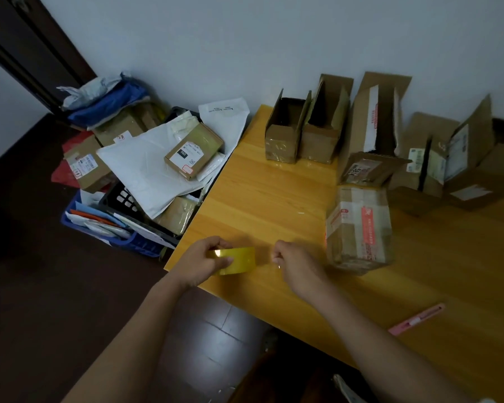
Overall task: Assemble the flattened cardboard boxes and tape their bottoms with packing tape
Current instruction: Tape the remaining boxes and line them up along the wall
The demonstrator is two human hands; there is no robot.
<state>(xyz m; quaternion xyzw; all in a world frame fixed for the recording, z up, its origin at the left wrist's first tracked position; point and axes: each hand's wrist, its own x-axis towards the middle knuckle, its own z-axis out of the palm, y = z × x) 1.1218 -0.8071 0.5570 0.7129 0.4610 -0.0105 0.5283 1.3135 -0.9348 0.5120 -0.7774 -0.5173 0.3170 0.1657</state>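
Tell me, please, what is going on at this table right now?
A person is taping up cardboard boxes. The left hand grips a yellowish tape roll over the table edge, while the right hand is curled beside it, seemingly pinching the tape end. A box lies nearby; opened boxes stand by the wall.

head view | looks forward and down | table point(274, 199) near | wall point(274, 39) behind

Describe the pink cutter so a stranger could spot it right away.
Start at the yellow wooden table and go to its near edge on the person's right, past the right hand. The pink utility knife lies flat there, alone. It is the only slim pink thing on the table; everything else nearby is brown cardboard or yellowish tape.
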